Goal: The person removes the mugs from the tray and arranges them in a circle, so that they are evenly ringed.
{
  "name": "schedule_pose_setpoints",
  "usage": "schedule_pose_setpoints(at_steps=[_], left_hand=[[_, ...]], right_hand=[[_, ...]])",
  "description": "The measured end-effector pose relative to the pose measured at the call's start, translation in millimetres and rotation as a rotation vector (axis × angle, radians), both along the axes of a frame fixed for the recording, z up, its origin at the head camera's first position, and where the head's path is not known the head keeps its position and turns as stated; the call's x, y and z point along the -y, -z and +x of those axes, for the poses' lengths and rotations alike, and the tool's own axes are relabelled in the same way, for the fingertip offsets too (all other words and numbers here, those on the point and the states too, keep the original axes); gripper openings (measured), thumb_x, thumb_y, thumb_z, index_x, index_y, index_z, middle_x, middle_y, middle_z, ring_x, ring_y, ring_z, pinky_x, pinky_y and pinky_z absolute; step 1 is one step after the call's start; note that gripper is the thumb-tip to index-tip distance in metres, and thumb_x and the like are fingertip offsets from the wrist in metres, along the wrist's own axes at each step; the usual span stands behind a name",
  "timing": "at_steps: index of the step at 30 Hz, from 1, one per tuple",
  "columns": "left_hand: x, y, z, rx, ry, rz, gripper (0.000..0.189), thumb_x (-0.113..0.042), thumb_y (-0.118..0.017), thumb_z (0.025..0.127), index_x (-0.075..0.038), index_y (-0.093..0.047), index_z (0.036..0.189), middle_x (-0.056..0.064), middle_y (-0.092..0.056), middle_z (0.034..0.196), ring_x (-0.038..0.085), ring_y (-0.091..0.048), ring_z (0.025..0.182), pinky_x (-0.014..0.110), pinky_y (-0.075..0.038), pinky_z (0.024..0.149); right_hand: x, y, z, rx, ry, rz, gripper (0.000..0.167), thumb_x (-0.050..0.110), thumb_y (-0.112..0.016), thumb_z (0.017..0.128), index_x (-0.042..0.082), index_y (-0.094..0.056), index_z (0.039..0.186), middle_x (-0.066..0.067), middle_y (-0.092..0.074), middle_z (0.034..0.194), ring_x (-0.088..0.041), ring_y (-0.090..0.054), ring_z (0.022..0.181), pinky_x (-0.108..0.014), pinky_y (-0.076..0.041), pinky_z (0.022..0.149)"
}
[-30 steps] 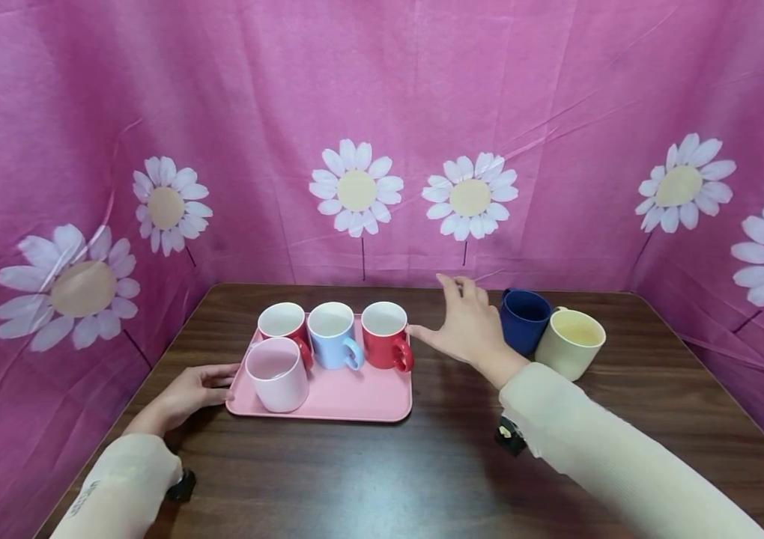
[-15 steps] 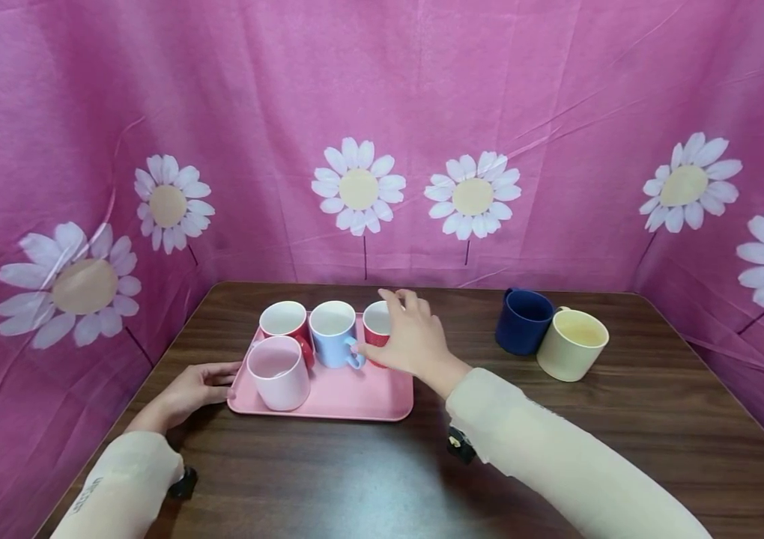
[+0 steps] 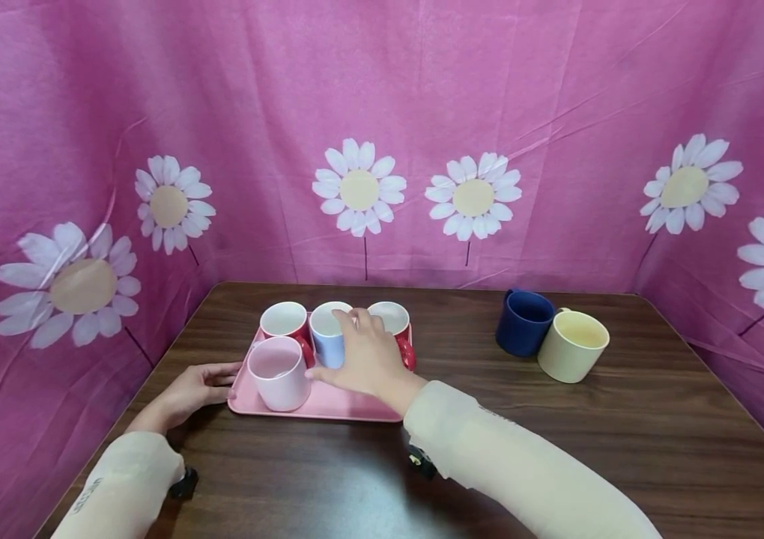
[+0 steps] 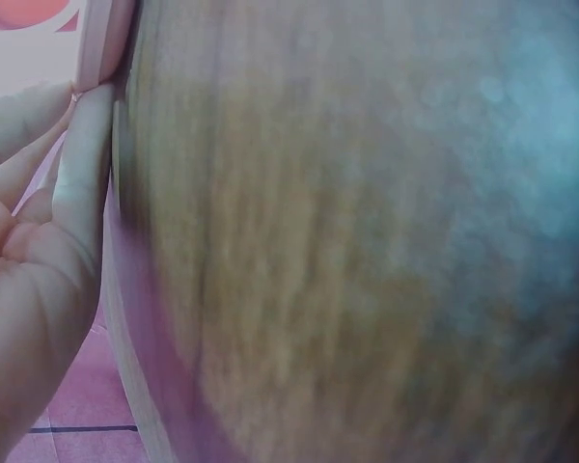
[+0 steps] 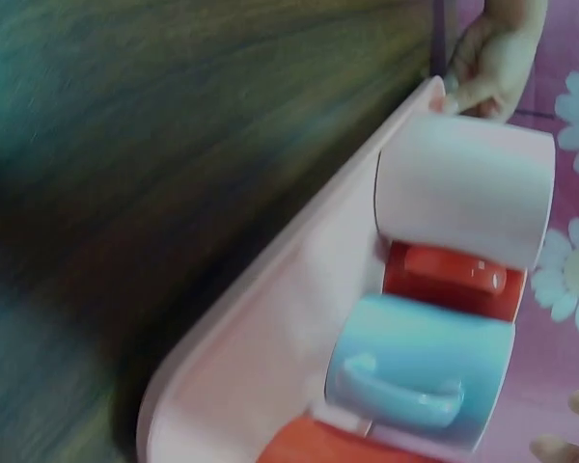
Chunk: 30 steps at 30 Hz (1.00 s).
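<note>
My left hand [image 3: 186, 393] holds the left edge of a pink tray [image 3: 328, 405], between thumb and fingers. In the left wrist view the fingertips meet the tray's rim [image 4: 103, 43]. My right hand [image 3: 368, 355] hangs over the tray with fingers spread, in front of the light blue mug [image 3: 328, 350]. It partly hides that mug and its handle. A pale pink mug [image 3: 279, 382] stands at the tray's front left, beside the right thumb. Behind it is a red mug [image 3: 305, 349]; another red mug [image 3: 407, 355] stands at the back right. All these mugs are upright.
To the right, a navy mug [image 3: 523, 326] and a pale yellow mug [image 3: 571, 352] stand close together on the brown wooden table [image 3: 490, 419]. A pink cloth [image 3: 416, 97] with printed daisies hangs behind and along both sides.
My right hand has moved left from beside the navy mug, passing the right red mug, to over the tray by the light blue mug. The left hand stays at the tray edge.
</note>
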<state>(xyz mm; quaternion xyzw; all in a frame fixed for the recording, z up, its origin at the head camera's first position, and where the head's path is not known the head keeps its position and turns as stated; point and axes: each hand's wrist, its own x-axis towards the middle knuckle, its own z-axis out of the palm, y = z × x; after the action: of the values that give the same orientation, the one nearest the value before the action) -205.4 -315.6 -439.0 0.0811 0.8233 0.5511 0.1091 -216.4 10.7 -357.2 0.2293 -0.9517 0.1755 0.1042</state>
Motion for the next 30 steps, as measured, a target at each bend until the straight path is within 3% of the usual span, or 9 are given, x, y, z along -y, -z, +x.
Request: schedule_pose_setpoints(at_steps=[16, 24, 30], left_hand=[[0.6, 1.1, -0.6, -0.001, 0.002, 0.011, 0.061, -0.001, -0.071, 0.083, 0.018, -0.041, 0.132, 0.035, -0.053, 0.123, 0.006, -0.059, 0.1, 0.022, -0.05, 0.08], [0.8, 1.8, -0.8, 0.001, 0.003, 0.018, 0.06, 0.0, -0.07, 0.083, 0.019, -0.041, 0.132, 0.034, -0.054, 0.122, 0.006, -0.059, 0.099, 0.022, -0.05, 0.08], [-0.7, 1.1, 0.5, -0.002, 0.0, 0.011, 0.06, 0.0, -0.07, 0.083, 0.019, -0.041, 0.132, 0.034, -0.054, 0.121, 0.007, -0.06, 0.099, 0.022, -0.05, 0.079]], right_hand=[[34.3, 6.1, 14.9, 0.036, -0.091, -0.009, 0.091, 0.067, -0.07, 0.068, 0.017, -0.045, 0.14, -0.008, -0.048, 0.13, -0.027, -0.043, 0.117, -0.042, -0.051, 0.079], [49.4, 13.0, 14.5, 0.052, -0.063, -0.008, 0.091, 0.072, -0.07, 0.065, 0.018, -0.048, 0.135, -0.005, -0.053, 0.113, -0.022, -0.05, 0.102, -0.037, -0.05, 0.074], [60.6, 19.3, 10.5, 0.079, -0.036, -0.039, 0.09, 0.072, -0.07, 0.064, 0.014, -0.051, 0.13, -0.006, -0.053, 0.111, -0.021, -0.052, 0.102, -0.035, -0.05, 0.076]])
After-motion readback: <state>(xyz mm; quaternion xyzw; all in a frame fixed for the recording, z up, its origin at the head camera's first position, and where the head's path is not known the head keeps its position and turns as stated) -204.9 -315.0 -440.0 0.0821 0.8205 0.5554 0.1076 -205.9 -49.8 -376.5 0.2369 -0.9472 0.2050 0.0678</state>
